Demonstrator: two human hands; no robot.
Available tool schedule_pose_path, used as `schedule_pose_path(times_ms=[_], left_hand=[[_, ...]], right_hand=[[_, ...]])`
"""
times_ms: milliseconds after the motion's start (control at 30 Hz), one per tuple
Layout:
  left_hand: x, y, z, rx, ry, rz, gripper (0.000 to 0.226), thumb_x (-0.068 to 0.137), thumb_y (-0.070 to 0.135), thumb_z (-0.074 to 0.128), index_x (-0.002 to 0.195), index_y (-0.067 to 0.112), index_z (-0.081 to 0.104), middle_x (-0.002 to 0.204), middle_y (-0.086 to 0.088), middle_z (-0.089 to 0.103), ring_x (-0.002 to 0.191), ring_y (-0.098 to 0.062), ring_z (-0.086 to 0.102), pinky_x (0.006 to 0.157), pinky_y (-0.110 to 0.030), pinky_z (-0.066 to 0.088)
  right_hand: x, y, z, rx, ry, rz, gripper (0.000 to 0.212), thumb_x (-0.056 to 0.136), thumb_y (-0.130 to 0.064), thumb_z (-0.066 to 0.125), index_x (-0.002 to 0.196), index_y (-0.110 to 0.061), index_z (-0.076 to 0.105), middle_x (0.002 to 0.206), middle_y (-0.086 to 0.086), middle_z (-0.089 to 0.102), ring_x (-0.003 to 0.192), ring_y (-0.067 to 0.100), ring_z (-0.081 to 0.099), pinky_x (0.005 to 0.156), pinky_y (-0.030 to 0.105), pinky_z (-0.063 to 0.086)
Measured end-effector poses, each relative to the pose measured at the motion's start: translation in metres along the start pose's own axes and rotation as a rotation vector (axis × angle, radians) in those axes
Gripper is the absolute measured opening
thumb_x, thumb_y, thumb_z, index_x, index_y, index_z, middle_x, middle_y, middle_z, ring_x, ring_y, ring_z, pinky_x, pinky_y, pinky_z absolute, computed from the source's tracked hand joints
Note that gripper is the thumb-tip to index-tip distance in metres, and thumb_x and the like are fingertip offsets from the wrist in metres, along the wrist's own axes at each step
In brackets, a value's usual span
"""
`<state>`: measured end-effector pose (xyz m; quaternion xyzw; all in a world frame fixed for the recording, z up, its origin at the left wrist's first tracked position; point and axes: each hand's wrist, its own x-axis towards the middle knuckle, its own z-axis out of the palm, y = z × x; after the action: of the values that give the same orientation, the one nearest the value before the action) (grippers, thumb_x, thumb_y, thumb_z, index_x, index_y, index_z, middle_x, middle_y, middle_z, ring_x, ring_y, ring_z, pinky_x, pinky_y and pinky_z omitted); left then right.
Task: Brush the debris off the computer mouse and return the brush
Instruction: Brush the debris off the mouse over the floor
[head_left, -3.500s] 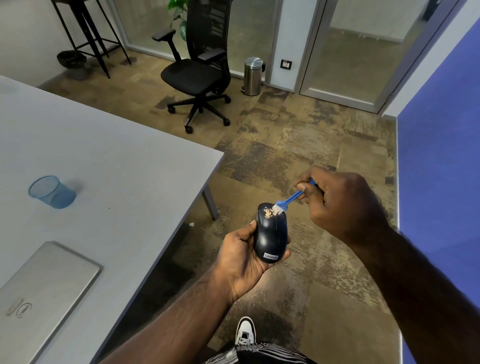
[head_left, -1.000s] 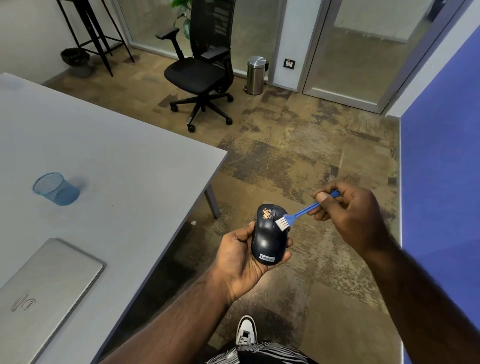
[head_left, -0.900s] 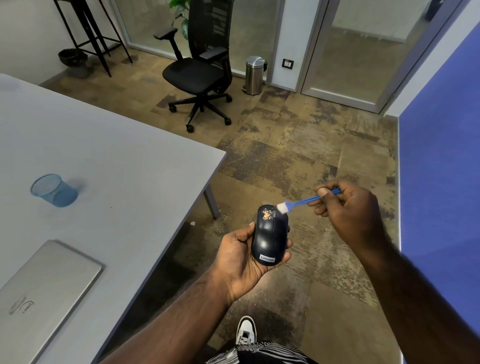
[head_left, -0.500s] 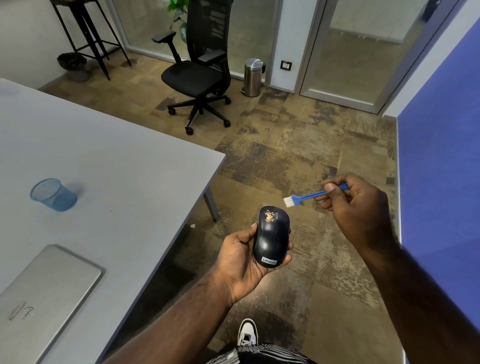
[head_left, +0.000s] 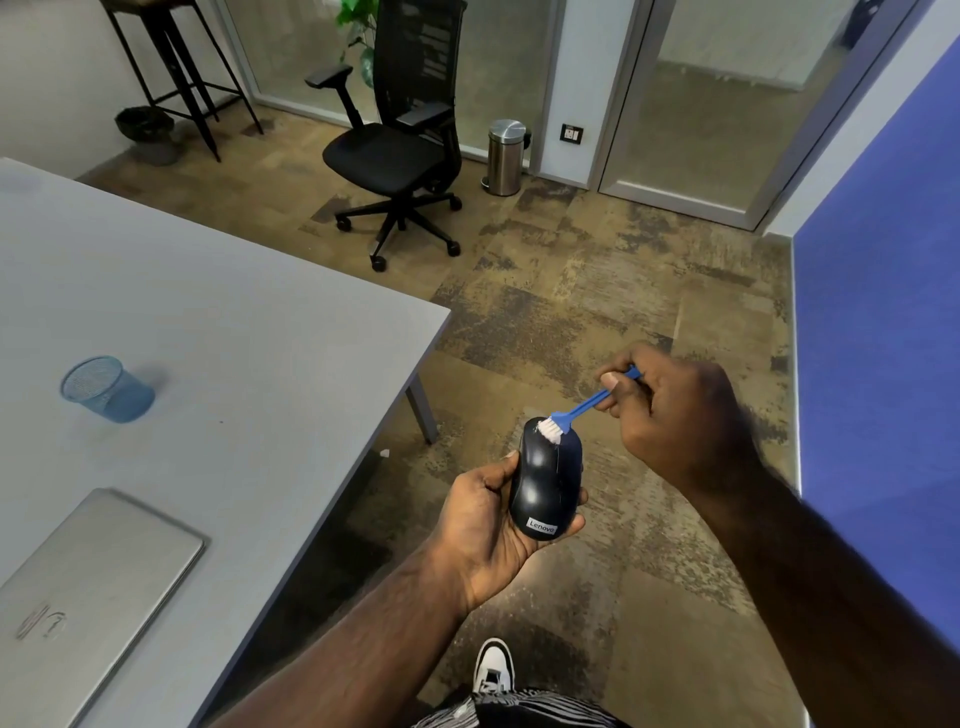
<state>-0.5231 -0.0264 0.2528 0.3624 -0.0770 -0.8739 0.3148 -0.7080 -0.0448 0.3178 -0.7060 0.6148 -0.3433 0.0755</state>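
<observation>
- Grey table (head_left: 218, 332) takes up the whole left side, same spot as before, with the closed silver laptop (head_left: 88, 582) at the near edge and the little blue mesh cup (head_left: 106, 388) further back, well apart from each other.
- Black office chair (head_left: 400, 150) and the steel bin (head_left: 505, 156) are across the floor by the glass wall, nothing changed there.
- Left hand (head_left: 488, 525) is out over the floor past the table corner, fingers and thumb wrapped round the dark mouse (head_left: 545, 483), same hold as half a second ago.
- Right hand (head_left: 675, 415) looks a bit blurred, pinching the blue brush (head_left: 576, 410) by its handle end.
- The actual difference: half a second ago the bristles were in the air, up and to the right of the mouse. Now the white bristles are down on its front end, right where the crumbs were sitting. Can't see the crumbs under the bristles.
</observation>
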Motion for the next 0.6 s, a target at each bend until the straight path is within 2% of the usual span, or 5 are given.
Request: schedule_pose_path(times_ms=[133, 233, 367, 500, 600], left_hand=[[-0.001, -0.003, -0.001, 0.004, 0.007, -0.014, 0.048, 0.097, 0.03, 0.038, 0.127, 0.001, 0.06, 0.129, -0.026, 0.06, 0.104, -0.038, 0.06, 0.08, -0.045, 0.054], [-0.003, -0.002, 0.001, 0.001, -0.004, -0.01, 0.048, 0.092, 0.029, 0.043, 0.127, 0.001, 0.06, 0.129, -0.027, 0.059, 0.104, -0.039, 0.06, 0.078, -0.046, 0.055], [-0.004, -0.001, 0.002, -0.01, -0.015, 0.005, 0.054, 0.082, 0.029, 0.049, 0.126, 0.0, 0.06, 0.124, -0.026, 0.061, 0.103, -0.039, 0.059, 0.077, -0.045, 0.056], [-0.003, -0.004, -0.001, -0.012, 0.006, 0.006, 0.049, 0.088, 0.029, 0.044, 0.122, -0.001, 0.062, 0.123, -0.027, 0.062, 0.104, -0.039, 0.06, 0.079, -0.045, 0.055], [-0.002, -0.005, -0.001, -0.021, 0.0, 0.007, 0.047, 0.093, 0.029, 0.041, 0.122, -0.001, 0.062, 0.124, -0.027, 0.062, 0.104, -0.039, 0.06, 0.08, -0.046, 0.054]], right_hand=[[0.007, 0.005, 0.003, -0.088, -0.005, 0.056, 0.009, 0.091, -0.013, 0.061, 0.091, -0.015, 0.07, 0.065, 0.0, 0.068, 0.049, 0.014, 0.057, 0.043, 0.027, 0.046], [0.006, 0.008, 0.004, -0.071, 0.009, 0.068, 0.009, 0.092, -0.013, 0.06, 0.091, -0.017, 0.068, 0.068, -0.001, 0.069, 0.05, 0.009, 0.057, 0.044, 0.023, 0.045], [0.005, 0.008, 0.0, 0.066, 0.004, 0.019, 0.011, 0.092, -0.012, 0.059, 0.093, -0.018, 0.068, 0.07, -0.004, 0.071, 0.057, 0.016, 0.069, 0.048, 0.04, 0.057], [0.0, 0.006, -0.008, 0.116, -0.074, -0.061, 0.012, 0.092, -0.015, 0.058, 0.094, -0.018, 0.07, 0.074, -0.003, 0.072, 0.06, 0.011, 0.071, 0.049, 0.041, 0.058], [0.0, 0.011, -0.01, 0.083, -0.064, -0.075, 0.02, 0.091, -0.029, 0.05, 0.096, -0.022, 0.068, 0.073, -0.001, 0.071, 0.057, 0.019, 0.069, 0.045, 0.043, 0.056]])
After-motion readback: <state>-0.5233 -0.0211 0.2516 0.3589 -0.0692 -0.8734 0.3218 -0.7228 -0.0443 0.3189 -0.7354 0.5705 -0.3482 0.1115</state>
